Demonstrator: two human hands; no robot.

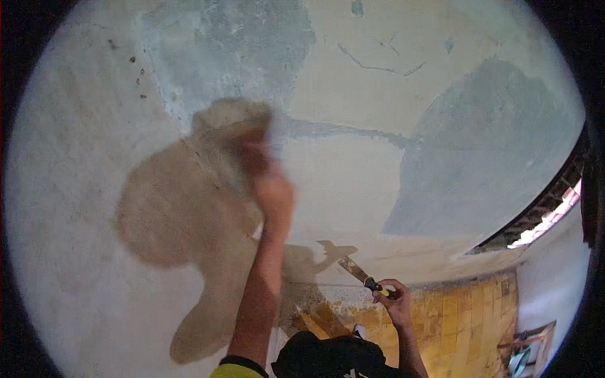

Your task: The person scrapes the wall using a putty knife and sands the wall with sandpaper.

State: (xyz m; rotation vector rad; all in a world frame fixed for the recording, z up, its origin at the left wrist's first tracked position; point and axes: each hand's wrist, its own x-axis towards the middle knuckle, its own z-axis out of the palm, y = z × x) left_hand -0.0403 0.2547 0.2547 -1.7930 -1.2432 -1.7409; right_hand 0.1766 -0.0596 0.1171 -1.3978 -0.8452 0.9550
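My left hand (273, 189) is raised against a painted plaster wall (345, 184). It is blurred by motion, and its fingers are in shadow, so I cannot tell whether it holds anything. Bluish-grey bare patches (250, 52) show around it where the pale coat is absent. Lower down to the right, my right hand (397, 302) grips a putty knife (361, 276) by its black and yellow handle. The stained metal blade points up and left, close to the wall; contact cannot be judged. A brown shadow (160, 208) falls across the wall beside my left arm.
Yellow-brown tiles (458, 312) cover the lower wall at right. Black cloth (326, 356) with white print fills the bottom middle. A dark edge with a bright gap (548, 219) runs along the right. A framed opening (531, 349) shows at lower right.
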